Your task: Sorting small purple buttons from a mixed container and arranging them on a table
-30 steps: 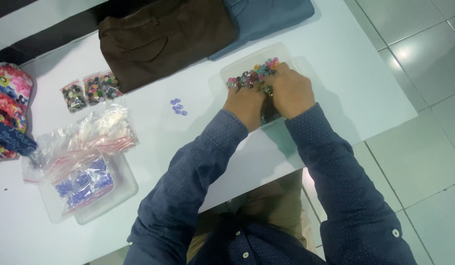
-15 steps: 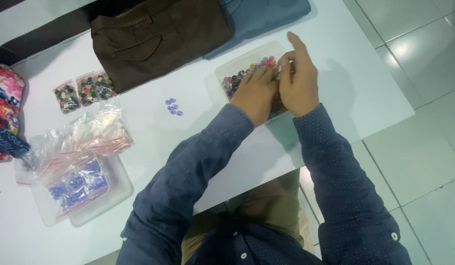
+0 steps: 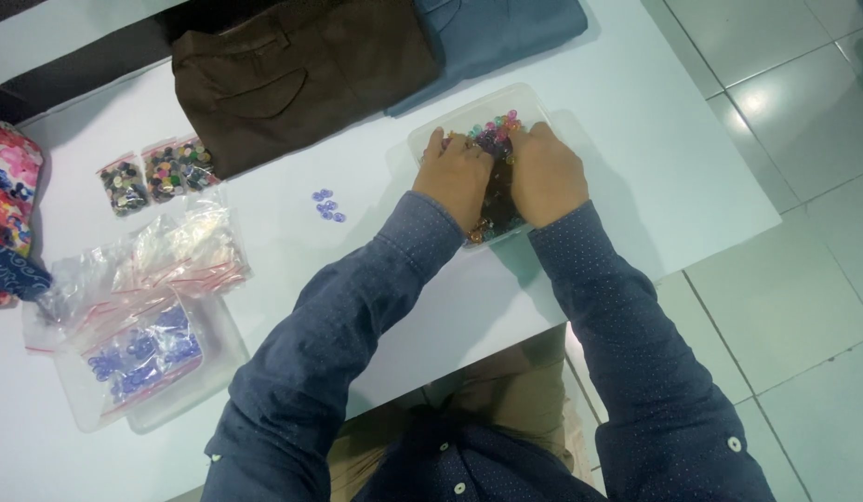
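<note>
Sitting near the table's (image 3: 636, 186) right edge, just below the folded blue garment (image 3: 497, 37): a clear plastic tray (image 3: 431, 139), shallow and rounded at the corners, holding a heap of small mixed-colour buttons (image 3: 495, 130) — pink, purple, green, dark. Showing only at the far rim and in a narrow strip between the two hands; the rest lying covered, single pieces too small to tell apart. Resting palm-down in the tray side by side, the left hand (image 3: 458, 177) and right hand (image 3: 546, 175), nearly touching, fingers dipping into the heap. Fingertips buried, so impossible to say whether pinching anything or lying loose. Both forearms in dotted blue sleeves (image 3: 357, 307) converging from the near edge. Lying apart toward the table's middle: a few loose lilac buttons (image 3: 327, 206). Toward the left edge, zip bags (image 3: 162, 270), partly cut off.
</note>
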